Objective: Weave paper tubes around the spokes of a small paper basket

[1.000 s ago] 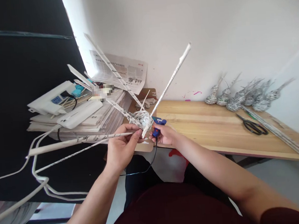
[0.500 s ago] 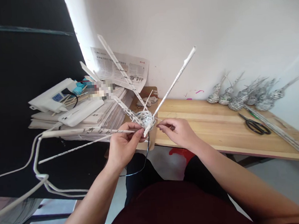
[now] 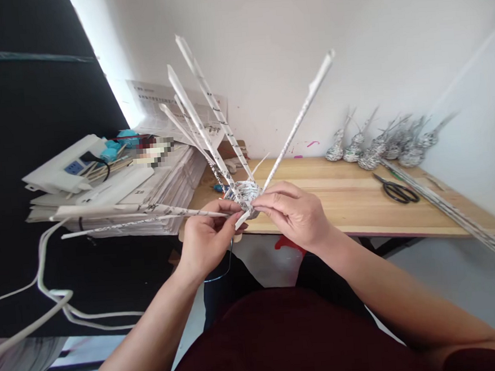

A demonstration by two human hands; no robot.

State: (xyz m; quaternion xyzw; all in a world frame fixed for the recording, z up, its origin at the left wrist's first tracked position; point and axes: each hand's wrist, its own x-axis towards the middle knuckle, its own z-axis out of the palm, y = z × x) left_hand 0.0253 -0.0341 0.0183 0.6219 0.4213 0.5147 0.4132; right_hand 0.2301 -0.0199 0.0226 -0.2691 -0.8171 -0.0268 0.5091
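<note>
A small round woven piece of rolled newspaper is held up in front of me, just over the near edge of the table. Long newspaper tubes fan out from it upward, to the upper right and to the left. My left hand is closed on its lower left side, thumb and fingers pinching it near a folded tube end. My right hand pinches at the right of its rim; fingertips hide what lies between them. A thin dark wire hangs below.
Black-handled scissors lie on the wooden table. Several finished woven paper bulbs stand by the wall, near loose paper tubes. To the left, a paper stack carries a white power strip; a white cable hangs there.
My right hand has moved left, from beside the woven piece to its rim. The piece has turned, so more tubes now point upward. The view has shifted slightly to the right.
</note>
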